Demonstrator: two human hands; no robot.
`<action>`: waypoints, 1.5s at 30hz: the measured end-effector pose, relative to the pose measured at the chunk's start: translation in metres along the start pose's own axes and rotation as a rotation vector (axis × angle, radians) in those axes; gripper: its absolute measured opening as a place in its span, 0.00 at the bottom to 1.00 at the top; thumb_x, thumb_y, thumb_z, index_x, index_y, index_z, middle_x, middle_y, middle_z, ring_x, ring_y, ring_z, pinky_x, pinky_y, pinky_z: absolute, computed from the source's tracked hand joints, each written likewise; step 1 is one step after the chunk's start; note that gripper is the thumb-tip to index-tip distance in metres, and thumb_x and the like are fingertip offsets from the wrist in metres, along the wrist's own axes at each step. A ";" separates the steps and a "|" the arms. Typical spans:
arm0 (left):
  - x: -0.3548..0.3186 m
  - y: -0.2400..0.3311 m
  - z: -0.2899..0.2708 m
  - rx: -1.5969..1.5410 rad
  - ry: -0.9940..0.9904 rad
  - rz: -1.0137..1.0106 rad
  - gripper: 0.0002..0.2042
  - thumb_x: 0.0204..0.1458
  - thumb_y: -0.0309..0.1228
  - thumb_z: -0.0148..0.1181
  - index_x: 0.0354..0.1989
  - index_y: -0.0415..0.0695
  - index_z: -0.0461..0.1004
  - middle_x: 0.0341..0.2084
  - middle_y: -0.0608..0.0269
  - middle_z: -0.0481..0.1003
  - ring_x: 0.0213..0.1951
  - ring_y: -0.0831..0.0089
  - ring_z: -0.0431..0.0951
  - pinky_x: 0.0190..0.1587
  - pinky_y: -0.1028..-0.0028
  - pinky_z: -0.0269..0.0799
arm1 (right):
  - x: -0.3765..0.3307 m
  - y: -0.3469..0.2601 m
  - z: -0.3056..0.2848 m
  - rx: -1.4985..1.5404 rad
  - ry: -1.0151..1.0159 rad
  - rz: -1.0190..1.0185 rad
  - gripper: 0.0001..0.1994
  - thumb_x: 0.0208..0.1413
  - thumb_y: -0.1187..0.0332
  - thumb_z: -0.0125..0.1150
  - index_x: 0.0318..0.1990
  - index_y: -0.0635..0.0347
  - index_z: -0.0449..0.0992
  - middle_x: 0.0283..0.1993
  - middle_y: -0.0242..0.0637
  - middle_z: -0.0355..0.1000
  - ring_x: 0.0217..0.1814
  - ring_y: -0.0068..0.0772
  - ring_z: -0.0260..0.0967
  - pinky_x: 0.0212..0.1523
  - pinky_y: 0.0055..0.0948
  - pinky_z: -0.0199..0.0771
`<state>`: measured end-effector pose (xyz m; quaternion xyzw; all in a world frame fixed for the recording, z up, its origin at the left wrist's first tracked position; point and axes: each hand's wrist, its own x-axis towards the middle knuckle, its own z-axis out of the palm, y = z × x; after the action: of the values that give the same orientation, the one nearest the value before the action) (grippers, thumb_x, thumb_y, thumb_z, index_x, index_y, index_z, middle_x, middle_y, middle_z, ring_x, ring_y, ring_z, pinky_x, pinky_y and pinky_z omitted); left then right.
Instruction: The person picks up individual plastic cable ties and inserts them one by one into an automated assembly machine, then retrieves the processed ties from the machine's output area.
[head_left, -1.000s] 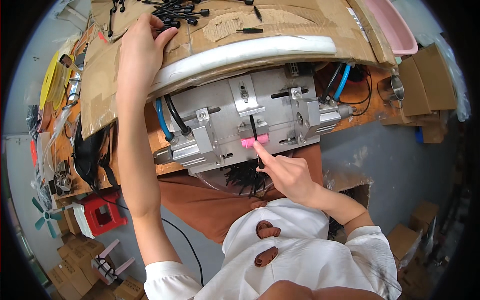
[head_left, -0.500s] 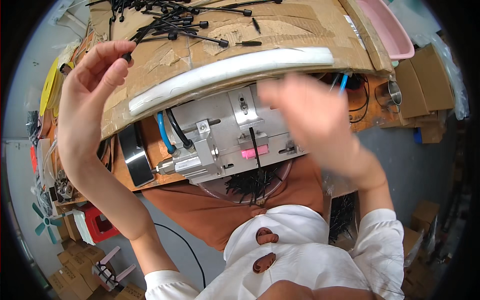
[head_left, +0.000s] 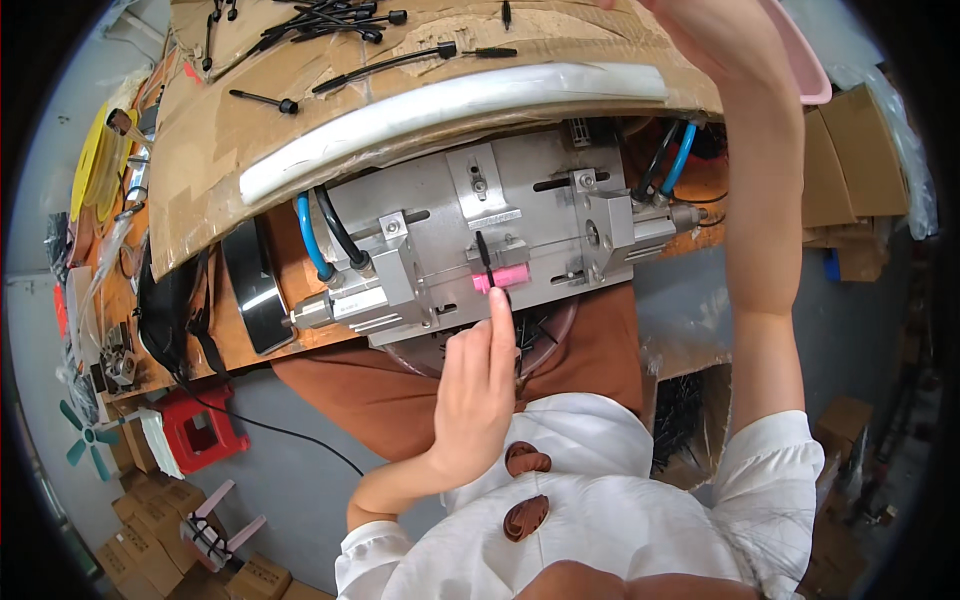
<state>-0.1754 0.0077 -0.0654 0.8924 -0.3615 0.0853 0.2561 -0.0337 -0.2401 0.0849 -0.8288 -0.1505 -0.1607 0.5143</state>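
Observation:
My left hand (head_left: 474, 390) is in front of the metal fixture (head_left: 440, 190), its index finger stretched forward and the other fingers curled. Its fingertip meets a thin black rod (head_left: 485, 252), which lies across a pink block (head_left: 510, 275) at the fixture's middle. The thumb is hidden, and the hand seems closed on the rod's near end. My right hand (head_left: 725, 40) reaches over the far right of the cardboard, its fingers mostly cut off by the upper edge. Several black rods with knobbed ends (head_left: 340, 20) lie on the cardboard (head_left: 200, 190).
A white padded strip (head_left: 450, 120) runs along the cardboard's near edge. Metal cylinders with blue hoses (head_left: 312, 240) flank the fixture. A phone (head_left: 258, 290) lies at left. Below the fixture, a bowl (head_left: 562, 345) of black pieces sits at my lap. A pink tub (head_left: 812, 75) stands far right.
My left hand has come down from the rods on the cardboard to the fixture's middle. My right hand has moved from above the fixture to the far right. A short knobbed rod now lies apart.

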 end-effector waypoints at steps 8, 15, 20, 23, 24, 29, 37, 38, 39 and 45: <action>0.008 0.005 0.021 0.029 -0.079 -0.085 0.35 0.45 0.15 0.58 0.66 0.34 0.54 0.36 0.56 0.65 0.39 0.61 0.66 0.41 0.66 0.67 | -0.085 -0.024 0.019 0.129 0.299 0.046 0.06 0.56 0.74 0.56 0.39 0.67 0.73 0.33 0.43 0.76 0.33 0.27 0.73 0.32 0.23 0.72; 0.046 -0.022 -0.041 0.048 0.029 -0.004 0.29 0.45 0.18 0.57 0.61 0.41 0.64 0.34 0.57 0.68 0.39 0.62 0.69 0.42 0.67 0.68 | -0.194 0.009 0.092 -0.400 0.185 -0.220 0.27 0.40 0.79 0.69 0.52 0.72 0.72 0.38 0.40 0.76 0.21 0.25 0.64 0.19 0.23 0.64; 0.138 -0.109 -0.102 0.189 0.289 -0.252 0.13 0.53 0.27 0.58 0.47 0.41 0.73 0.36 0.53 0.73 0.35 0.62 0.72 0.40 0.66 0.68 | -0.222 0.025 0.133 -0.468 0.066 -0.114 0.29 0.41 0.77 0.68 0.56 0.70 0.69 0.25 0.32 0.70 0.19 0.23 0.62 0.18 0.26 0.64; 0.151 -0.119 -0.116 -0.004 0.079 -0.297 0.11 0.52 0.29 0.61 0.42 0.39 0.75 0.30 0.57 0.73 0.29 0.69 0.71 0.35 0.71 0.68 | -0.219 0.030 0.144 -0.466 0.010 -0.078 0.30 0.39 0.80 0.69 0.56 0.70 0.70 0.21 0.32 0.67 0.19 0.27 0.63 0.19 0.26 0.63; 0.152 -0.119 -0.117 -0.029 -0.006 -0.284 0.10 0.50 0.28 0.62 0.39 0.38 0.75 0.26 0.59 0.72 0.26 0.73 0.69 0.33 0.73 0.67 | -0.218 0.034 0.146 -0.467 0.040 -0.075 0.30 0.40 0.78 0.69 0.56 0.68 0.70 0.19 0.32 0.65 0.19 0.26 0.63 0.19 0.26 0.63; 0.135 -0.104 -0.109 -0.115 0.049 -0.119 0.09 0.44 0.23 0.64 0.36 0.37 0.76 0.23 0.62 0.71 0.25 0.75 0.68 0.31 0.75 0.67 | -0.198 0.016 0.119 -0.559 -0.059 -0.113 0.28 0.43 0.72 0.68 0.56 0.65 0.71 0.22 0.31 0.66 0.21 0.23 0.65 0.19 0.25 0.65; 0.089 -0.072 -0.080 0.109 0.621 -0.047 0.10 0.41 0.17 0.65 0.34 0.40 0.78 0.35 0.58 0.72 0.34 0.67 0.74 0.35 0.72 0.71 | 0.004 0.034 0.073 -0.965 0.005 -0.485 0.08 0.52 0.74 0.55 0.39 0.66 0.74 0.31 0.45 0.74 0.30 0.35 0.72 0.29 0.29 0.71; 0.081 -0.067 -0.074 0.109 0.603 -0.042 0.10 0.41 0.17 0.65 0.34 0.40 0.78 0.35 0.58 0.72 0.34 0.66 0.74 0.35 0.72 0.71 | 0.013 0.043 0.067 -0.866 -0.055 -0.517 0.06 0.55 0.75 0.51 0.34 0.70 0.72 0.30 0.53 0.73 0.30 0.42 0.73 0.33 0.33 0.73; 0.072 -0.061 -0.063 0.105 0.583 -0.036 0.10 0.41 0.17 0.65 0.33 0.40 0.78 0.35 0.58 0.72 0.35 0.65 0.74 0.36 0.71 0.71 | 0.013 0.044 0.063 -0.876 -0.053 -0.504 0.06 0.55 0.75 0.51 0.34 0.70 0.72 0.30 0.53 0.73 0.30 0.42 0.73 0.33 0.33 0.73; -0.002 -0.005 0.005 -0.046 0.187 -0.018 0.29 0.42 0.19 0.64 0.57 0.35 0.68 0.34 0.58 0.70 0.36 0.64 0.70 0.39 0.69 0.69 | 0.023 -0.030 -0.006 0.368 -0.671 0.348 0.04 0.52 0.76 0.50 0.32 0.67 0.72 0.28 0.48 0.73 0.32 0.45 0.73 0.34 0.37 0.72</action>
<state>-0.1729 0.0094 -0.0723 0.8778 -0.3297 0.1577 0.3098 -0.0265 -0.2311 0.1212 -0.7426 -0.1937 0.2368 0.5957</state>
